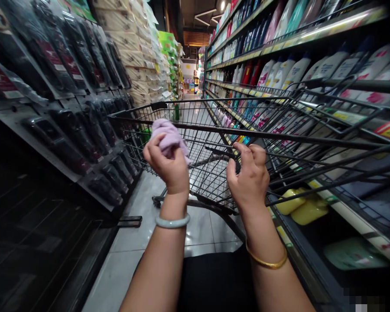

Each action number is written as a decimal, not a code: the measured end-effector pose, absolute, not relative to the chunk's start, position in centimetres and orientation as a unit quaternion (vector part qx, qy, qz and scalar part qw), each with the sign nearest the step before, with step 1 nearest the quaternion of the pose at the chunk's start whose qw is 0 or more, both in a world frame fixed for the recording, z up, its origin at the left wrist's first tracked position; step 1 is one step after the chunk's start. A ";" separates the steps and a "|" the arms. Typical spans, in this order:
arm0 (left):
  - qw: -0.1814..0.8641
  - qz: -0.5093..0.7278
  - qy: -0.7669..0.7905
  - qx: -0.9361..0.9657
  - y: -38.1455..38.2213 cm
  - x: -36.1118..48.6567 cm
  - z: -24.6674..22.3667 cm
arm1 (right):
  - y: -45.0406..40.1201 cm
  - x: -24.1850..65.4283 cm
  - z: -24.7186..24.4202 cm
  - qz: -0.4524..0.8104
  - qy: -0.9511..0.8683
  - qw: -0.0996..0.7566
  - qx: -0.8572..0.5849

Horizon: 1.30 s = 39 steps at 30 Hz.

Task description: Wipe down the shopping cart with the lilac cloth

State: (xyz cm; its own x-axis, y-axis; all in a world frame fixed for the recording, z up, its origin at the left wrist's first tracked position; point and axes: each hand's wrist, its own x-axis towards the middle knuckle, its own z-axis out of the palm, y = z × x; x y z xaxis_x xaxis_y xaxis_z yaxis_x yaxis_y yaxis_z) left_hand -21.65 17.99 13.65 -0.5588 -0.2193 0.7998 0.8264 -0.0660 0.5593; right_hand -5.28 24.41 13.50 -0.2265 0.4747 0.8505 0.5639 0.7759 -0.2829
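1. Head view, the hold: the left hand (pixel 169 167) is closed on a bunched purple cloth (pixel 165 134), thumb folded in against it. The cloth is at the upper bar (pixel 211 128) of the shopping cart (pixel 208 188), overlapping it in view.
2. Head view, the other hand: the right hand (pixel 249 175) is half curled beside the wires, thumb apart from the forefinger. I cannot tell whether it pinches a wire or is empty.
3. Head view, handling: the cloth is best held as a compact pad, its loose end tucked in, since a hanging fold could snag on the wires. Even, gentle pressure should suit it, as a hard push may roll the cart. If the right hand steadies the frame, it does so best on a thick bar, with the gold bangle (pixel 269 265) and the pale bracelet (pixel 172 222) clear of the wires.
4. Head view, hard to make out: the left palm and part of the cloth are hidden by the fingers, so contact with the bar is unclear. The cart is cut off at the right, its near wheels are out of sight, and labels on the bottles (pixel 292 73) are blurred.
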 end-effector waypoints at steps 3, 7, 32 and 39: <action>0.367 -0.652 -0.603 -0.278 17.9 -22.0 13.1 | 24.4 -5.3 13.5 -0.049 -0.777 0.530 -0.335; 0.371 -0.601 -0.576 -0.412 18.9 -17.8 12.0 | 24.7 -5.3 13.4 -0.070 -0.770 0.539 -0.333; 0.284 -0.719 -0.559 -0.301 19.3 -19.9 11.5 | 25.3 -5.0 13.3 -0.050 -0.780 0.521 -0.343; 0.267 -0.695 -0.562 -0.361 19.1 -16.9 11.9 | 24.0 -5.1 13.6 -0.015 -0.770 0.536 -0.346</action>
State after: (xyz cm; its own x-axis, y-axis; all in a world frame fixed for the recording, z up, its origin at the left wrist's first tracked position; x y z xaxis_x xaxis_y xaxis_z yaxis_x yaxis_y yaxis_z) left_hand -16.91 19.10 11.95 -0.5975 0.0349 0.8011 0.7763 -0.2251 0.5888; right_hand -5.13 23.97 13.56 -0.1867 0.5177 0.8350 0.5487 0.7599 -0.3484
